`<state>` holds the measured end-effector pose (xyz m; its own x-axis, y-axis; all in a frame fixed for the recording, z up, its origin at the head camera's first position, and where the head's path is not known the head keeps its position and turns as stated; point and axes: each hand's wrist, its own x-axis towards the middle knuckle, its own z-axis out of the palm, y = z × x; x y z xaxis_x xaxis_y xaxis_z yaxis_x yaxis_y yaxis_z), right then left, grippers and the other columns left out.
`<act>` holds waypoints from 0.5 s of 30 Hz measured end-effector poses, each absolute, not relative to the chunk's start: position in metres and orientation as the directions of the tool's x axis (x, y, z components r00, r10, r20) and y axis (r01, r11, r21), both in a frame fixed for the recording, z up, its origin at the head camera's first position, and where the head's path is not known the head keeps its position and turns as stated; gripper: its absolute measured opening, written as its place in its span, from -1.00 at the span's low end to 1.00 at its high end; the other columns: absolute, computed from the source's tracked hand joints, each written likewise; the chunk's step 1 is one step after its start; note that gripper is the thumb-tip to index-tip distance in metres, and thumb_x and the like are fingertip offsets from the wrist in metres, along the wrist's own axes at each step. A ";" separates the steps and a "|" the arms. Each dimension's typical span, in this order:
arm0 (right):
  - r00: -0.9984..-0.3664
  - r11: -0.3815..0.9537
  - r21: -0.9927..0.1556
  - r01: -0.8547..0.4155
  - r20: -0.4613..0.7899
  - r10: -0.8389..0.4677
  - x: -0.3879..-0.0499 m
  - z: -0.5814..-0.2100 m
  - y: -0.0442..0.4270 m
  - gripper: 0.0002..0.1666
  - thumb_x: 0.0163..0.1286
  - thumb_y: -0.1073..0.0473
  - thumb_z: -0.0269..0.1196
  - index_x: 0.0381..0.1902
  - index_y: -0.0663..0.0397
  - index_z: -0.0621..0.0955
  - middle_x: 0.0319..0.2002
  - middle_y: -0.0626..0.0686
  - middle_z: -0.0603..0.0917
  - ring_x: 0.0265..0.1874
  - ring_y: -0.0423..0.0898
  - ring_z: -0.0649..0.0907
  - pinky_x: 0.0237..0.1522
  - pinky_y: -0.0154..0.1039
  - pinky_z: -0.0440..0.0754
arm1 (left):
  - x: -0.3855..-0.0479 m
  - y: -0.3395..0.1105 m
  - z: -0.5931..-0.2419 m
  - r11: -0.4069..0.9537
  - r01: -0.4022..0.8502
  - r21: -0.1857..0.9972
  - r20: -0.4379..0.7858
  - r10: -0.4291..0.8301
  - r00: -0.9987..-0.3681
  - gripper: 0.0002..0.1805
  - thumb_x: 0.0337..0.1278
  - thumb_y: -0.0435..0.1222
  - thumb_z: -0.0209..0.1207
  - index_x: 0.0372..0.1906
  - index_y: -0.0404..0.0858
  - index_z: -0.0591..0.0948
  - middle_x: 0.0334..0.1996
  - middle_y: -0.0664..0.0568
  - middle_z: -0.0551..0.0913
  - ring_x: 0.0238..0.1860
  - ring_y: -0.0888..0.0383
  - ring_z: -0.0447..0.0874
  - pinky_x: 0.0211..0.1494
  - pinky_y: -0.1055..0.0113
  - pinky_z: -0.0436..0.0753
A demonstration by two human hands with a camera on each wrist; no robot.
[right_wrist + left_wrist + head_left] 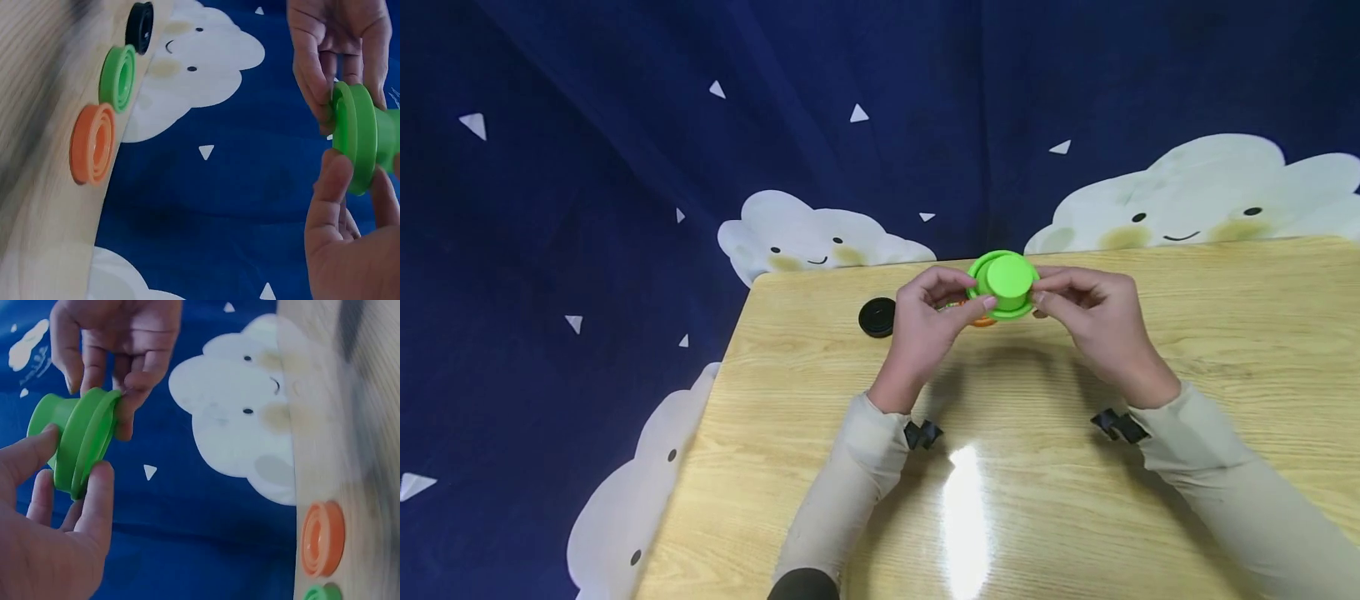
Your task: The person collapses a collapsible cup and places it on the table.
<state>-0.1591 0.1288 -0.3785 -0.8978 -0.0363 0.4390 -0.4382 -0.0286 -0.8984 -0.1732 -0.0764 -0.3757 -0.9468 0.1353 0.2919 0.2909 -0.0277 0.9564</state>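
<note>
A bright green collapsible silicone cup (1009,279) is held up above the far part of the table, its narrow round end towards the head camera. My left hand (925,321) pinches its wide rim on one side, thumb and fingers on the green wall. On the opposite side my right hand (1101,321) grips the rim in the same way. Seen from the left wrist, the cup (78,437) is partly folded out, with a stepped wide ring and a narrower end. In the right wrist view my right fingers hide part of it.
Along the far table edge lie a black flat ringed disc (139,28), a green ringed disc (117,78) and an orange ringed disc (94,144). Behind the wooden table (1000,517) hangs a dark blue curtain (880,50) with printed clouds.
</note>
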 end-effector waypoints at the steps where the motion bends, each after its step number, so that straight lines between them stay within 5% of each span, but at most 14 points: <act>1: -0.907 -0.097 -0.904 -0.416 0.420 -0.033 -0.159 -0.378 0.130 -0.97 0.30 0.57 0.26 -0.32 0.57 0.63 -0.13 0.11 0.77 -0.32 -0.11 0.75 -0.33 -0.34 0.72 | -0.174 -0.076 -0.376 -0.068 0.265 0.962 0.272 0.130 -0.954 -0.73 0.00 -0.49 0.47 -0.19 -0.34 0.65 -0.24 -0.02 0.75 -0.21 0.12 0.70 -0.17 0.32 0.73; 4: -0.933 -0.290 -0.900 -0.326 0.355 -0.053 -0.161 -0.377 0.131 -0.91 0.31 0.58 0.24 -0.27 0.54 0.52 -0.22 0.17 0.76 -0.41 -0.09 0.73 -0.42 -0.30 0.72 | -0.174 -0.075 -0.374 -0.197 0.205 0.959 0.232 0.123 -0.965 -0.70 -0.04 -0.61 0.42 -0.18 -0.39 0.62 -0.28 0.00 0.75 -0.27 0.14 0.69 -0.21 0.37 0.70; 9: -0.958 -0.508 -0.857 -0.088 0.212 -0.192 -0.165 -0.378 0.135 -0.54 0.31 0.61 0.22 0.13 0.34 0.44 -0.25 0.14 0.74 -0.40 -0.11 0.70 -0.41 -0.32 0.68 | -0.174 -0.072 -0.373 -0.304 0.142 0.942 0.193 0.145 -0.970 -0.68 -0.06 -0.71 0.33 -0.20 -0.37 0.61 -0.28 0.02 0.74 -0.27 0.16 0.70 -0.21 0.39 0.71; 15: -0.958 -0.452 -0.884 -0.118 0.222 -0.183 -0.168 -0.380 0.131 -0.44 0.19 0.69 0.19 0.14 0.32 0.46 -0.34 0.10 0.71 -0.50 -0.15 0.63 -0.48 -0.36 0.61 | -0.173 -0.067 -0.376 -0.268 0.141 0.953 0.179 0.122 -0.976 -0.69 -0.12 -0.72 0.29 -0.27 -0.35 0.60 -0.34 0.03 0.73 -0.38 0.22 0.61 -0.31 0.45 0.64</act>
